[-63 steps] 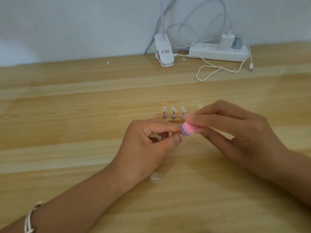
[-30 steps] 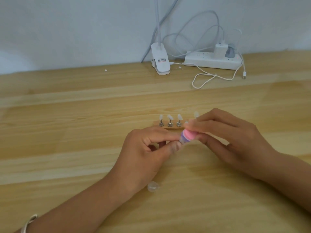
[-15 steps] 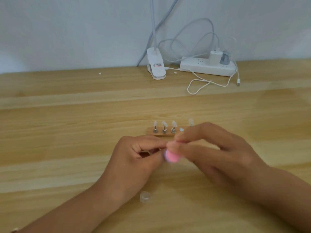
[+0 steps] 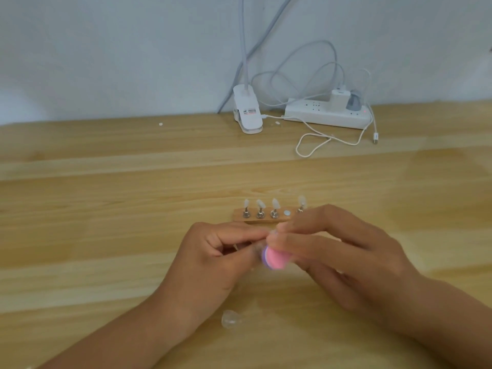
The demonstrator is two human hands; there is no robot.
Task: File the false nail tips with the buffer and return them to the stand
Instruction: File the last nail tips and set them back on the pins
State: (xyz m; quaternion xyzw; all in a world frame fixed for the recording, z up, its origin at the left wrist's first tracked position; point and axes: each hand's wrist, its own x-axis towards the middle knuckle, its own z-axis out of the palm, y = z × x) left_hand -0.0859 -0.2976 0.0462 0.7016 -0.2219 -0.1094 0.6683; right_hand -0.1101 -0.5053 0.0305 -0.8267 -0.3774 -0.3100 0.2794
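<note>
A: Hands?
B: Over the pale, grained wooden worktop [image 4: 106,235]. Right hand [image 4: 346,262]: fingers curled round the pink-and-purple foam buffer [image 4: 275,259]. Left hand [image 4: 210,262]: fingers pinched at its edge, contents blurred.
A: Orientation?
B: Rounded pink end faces the camera; long axis hidden. Small wooden block stand [image 4: 255,221] just behind, four translucent pointed nail tips [image 4: 275,203] upright.

On the desk [image 4: 106,209], the stand [image 4: 253,220] sits near the middle, with four nail tips [image 4: 275,203] upright on it and a gap between the third and fourth. Just in front, the hands meet: the left hand [image 4: 213,262] pinches a mostly hidden peg [image 4: 236,246], and the right hand [image 4: 346,257] holds the buffer [image 4: 275,258] between them. A loose nail tip [image 4: 230,318] lies nearer, beside the left wrist. Far behind, the clip lamp [image 4: 247,113] stands left of the power strip [image 4: 324,114].
</note>
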